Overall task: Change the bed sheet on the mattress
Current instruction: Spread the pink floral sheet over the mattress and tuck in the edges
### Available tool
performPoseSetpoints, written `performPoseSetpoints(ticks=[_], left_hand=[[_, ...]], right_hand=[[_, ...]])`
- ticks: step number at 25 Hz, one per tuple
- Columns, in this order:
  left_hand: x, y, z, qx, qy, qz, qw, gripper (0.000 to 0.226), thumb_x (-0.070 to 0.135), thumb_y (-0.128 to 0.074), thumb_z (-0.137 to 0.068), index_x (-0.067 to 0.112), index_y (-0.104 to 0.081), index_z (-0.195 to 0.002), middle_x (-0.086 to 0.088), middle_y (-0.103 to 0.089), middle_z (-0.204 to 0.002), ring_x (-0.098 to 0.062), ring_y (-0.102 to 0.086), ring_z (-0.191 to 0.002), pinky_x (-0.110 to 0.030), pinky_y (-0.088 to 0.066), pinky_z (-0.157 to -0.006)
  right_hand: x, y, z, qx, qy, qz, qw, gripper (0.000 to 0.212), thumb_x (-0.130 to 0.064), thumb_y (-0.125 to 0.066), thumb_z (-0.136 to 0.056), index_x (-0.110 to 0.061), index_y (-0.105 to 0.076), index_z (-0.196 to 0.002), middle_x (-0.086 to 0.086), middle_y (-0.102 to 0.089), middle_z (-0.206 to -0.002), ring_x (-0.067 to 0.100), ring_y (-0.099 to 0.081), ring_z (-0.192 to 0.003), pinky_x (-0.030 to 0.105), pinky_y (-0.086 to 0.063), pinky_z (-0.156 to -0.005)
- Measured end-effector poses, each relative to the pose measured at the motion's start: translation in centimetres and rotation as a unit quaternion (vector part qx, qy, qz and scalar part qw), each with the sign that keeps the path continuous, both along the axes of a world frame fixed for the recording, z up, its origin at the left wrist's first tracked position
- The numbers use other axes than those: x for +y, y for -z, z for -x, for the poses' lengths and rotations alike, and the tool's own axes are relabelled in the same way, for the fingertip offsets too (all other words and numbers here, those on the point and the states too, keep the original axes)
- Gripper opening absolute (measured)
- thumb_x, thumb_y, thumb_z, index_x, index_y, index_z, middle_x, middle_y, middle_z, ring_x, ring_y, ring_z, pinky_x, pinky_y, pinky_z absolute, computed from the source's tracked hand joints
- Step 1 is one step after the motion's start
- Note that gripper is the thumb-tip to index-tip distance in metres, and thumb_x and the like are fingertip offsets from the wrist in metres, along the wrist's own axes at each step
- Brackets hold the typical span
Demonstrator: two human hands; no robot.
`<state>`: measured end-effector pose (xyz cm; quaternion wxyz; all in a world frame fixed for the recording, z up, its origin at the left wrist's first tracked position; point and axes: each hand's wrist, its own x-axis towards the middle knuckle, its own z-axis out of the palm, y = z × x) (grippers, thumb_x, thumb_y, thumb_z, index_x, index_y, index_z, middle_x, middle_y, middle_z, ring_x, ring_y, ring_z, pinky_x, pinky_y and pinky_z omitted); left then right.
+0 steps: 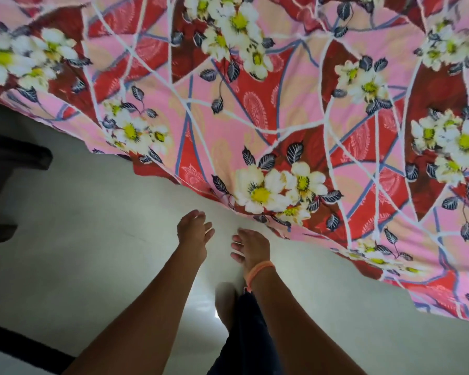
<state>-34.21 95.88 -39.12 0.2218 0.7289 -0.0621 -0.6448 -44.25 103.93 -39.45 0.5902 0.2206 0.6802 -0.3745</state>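
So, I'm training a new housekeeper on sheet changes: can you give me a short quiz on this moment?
1. True or false: the left hand grips the floral sheet.
2. Which wrist wears the orange band? A) left B) right C) both
3. Fill in: the sheet's flowers are white with ____ centres.

Key:
1. False: both hands reach forward over the pale floor with relaxed fingers, holding nothing, apart from the sheet's edge.
2. B: it sits just behind the right hand.
3. Yellow.
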Motion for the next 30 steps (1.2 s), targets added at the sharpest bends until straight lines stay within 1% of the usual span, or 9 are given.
performPoseSetpoints(ticks=[8,11,14,16,19,22,24,26,30], left_hand=[[-13.1,-0.5,-6.5,0.017,-0.074,0.046,0.996,0.033,0.028,-0.043,-0.103,0.018,-0.05,-0.133,-0.003,-0.054,-0.125,-0.022,-0.053,-0.114,-0.04,-0.046,-0.087],[-18.4,1.2,-9.4,0.021,-0.04,0.031,0.998,0.043,0.04,-0.053,-0.098,0.016,-0.051,-0.134,-0.003,-0.055,-0.126,-0.021,-0.051,-0.115,-0.04,-0.044,-0.09],[-20.5,2.7,-12.2,0.101,-0.001,0.021,0.995,0.021,0.027,-0.057,-0.098,0.012,-0.058,-0.112,-0.006,-0.069,-0.101,-0.016,-0.067,-0.084,-0.026,-0.052,-0.06],[-20.3,3.2,-13.7,0.133,0.032,0.015,0.99,0.013,0.02,-0.057,-0.098,0.008,-0.063,-0.098,-0.01,-0.07,-0.086,-0.016,-0.067,-0.067,-0.023,-0.052,-0.055],[-19.5,5.0,-17.0,0.019,0.081,-0.007,0.997,0.023,0.026,-0.067,-0.092,0.003,-0.067,-0.09,-0.019,-0.072,-0.094,-0.023,-0.064,-0.069,-0.028,-0.055,-0.064],[-20.2,4.6,-21.5,-0.02,-0.052,-0.137,0.989,0.031,0.025,-0.055,-0.097,0.005,-0.062,-0.119,-0.012,-0.066,-0.122,-0.01,-0.069,-0.074,-0.024,-0.055,-0.071],[-20.4,3.7,-25.0,-0.118,0.151,-0.13,0.973,0.033,0.028,-0.053,-0.099,0.009,-0.059,-0.126,-0.006,-0.064,-0.126,-0.013,-0.068,-0.1,-0.024,-0.052,-0.081],[-21.9,3.6,-28.1,-0.04,-0.076,-0.154,0.984,0.032,0.017,-0.053,-0.098,0.004,-0.057,-0.127,-0.014,-0.062,-0.129,-0.022,-0.066,-0.102,-0.025,-0.051,-0.071],[-30.5,0.5,-31.8,-0.022,-0.122,-0.087,0.988,0.02,0.005,-0.05,-0.098,0.005,-0.059,-0.115,-0.013,-0.062,-0.098,-0.025,-0.064,-0.081,-0.034,-0.049,-0.074]], right_hand=[[-12.4,-2.4,-7.1,-0.092,-0.021,0.093,0.991,0.022,-0.02,-0.039,-0.104,-0.014,-0.051,-0.122,0.01,-0.062,-0.108,0.025,-0.059,-0.096,0.042,-0.048,-0.085],[-15.9,-1.1,-9.9,-0.111,0.02,0.093,0.989,0.028,-0.026,-0.041,-0.105,-0.015,-0.051,-0.128,0.011,-0.062,-0.113,0.024,-0.06,-0.094,0.042,-0.049,-0.079],[-20.5,0.7,-13.6,-0.108,0.075,0.078,0.988,0.019,-0.03,-0.043,-0.102,-0.02,-0.059,-0.102,0.004,-0.062,-0.089,0.018,-0.059,-0.079,0.034,-0.049,-0.069],[-23.2,1.4,-16.4,-0.092,0.116,0.061,0.987,0.021,-0.032,-0.047,-0.1,-0.023,-0.057,-0.083,-0.002,-0.06,-0.068,0.013,-0.056,-0.059,0.027,-0.049,-0.058],[-25.2,2.5,-19.9,-0.051,0.143,0.022,0.988,0.029,-0.04,-0.048,-0.097,-0.023,-0.053,-0.074,-0.005,-0.055,-0.063,0.011,-0.049,-0.051,0.023,-0.044,-0.056],[-25.9,1.9,-22.6,-0.05,0.085,-0.052,0.994,0.018,-0.031,-0.051,-0.094,-0.018,-0.051,-0.081,0.002,-0.049,-0.077,0.015,-0.049,-0.066,0.033,-0.043,-0.065],[-27.2,1.1,-24.6,-0.065,0.064,-0.078,0.993,0.018,-0.031,-0.055,-0.096,-0.014,-0.051,-0.091,0.007,-0.049,-0.082,0.02,-0.052,-0.07,0.037,-0.045,-0.067],[-29.2,0.7,-26.8,-0.06,0.02,-0.062,0.996,0.017,-0.029,-0.053,-0.098,-0.012,-0.054,-0.099,0.009,-0.055,-0.083,0.023,-0.056,-0.071,0.036,-0.046,-0.066],[-36.2,-1.2,-31.5,-0.017,-0.068,0.002,0.998,0.013,-0.021,-0.048,-0.101,-0.013,-0.057,-0.106,0.009,-0.059,-0.089,0.022,-0.058,-0.073,0.034,-0.046,-0.064]])
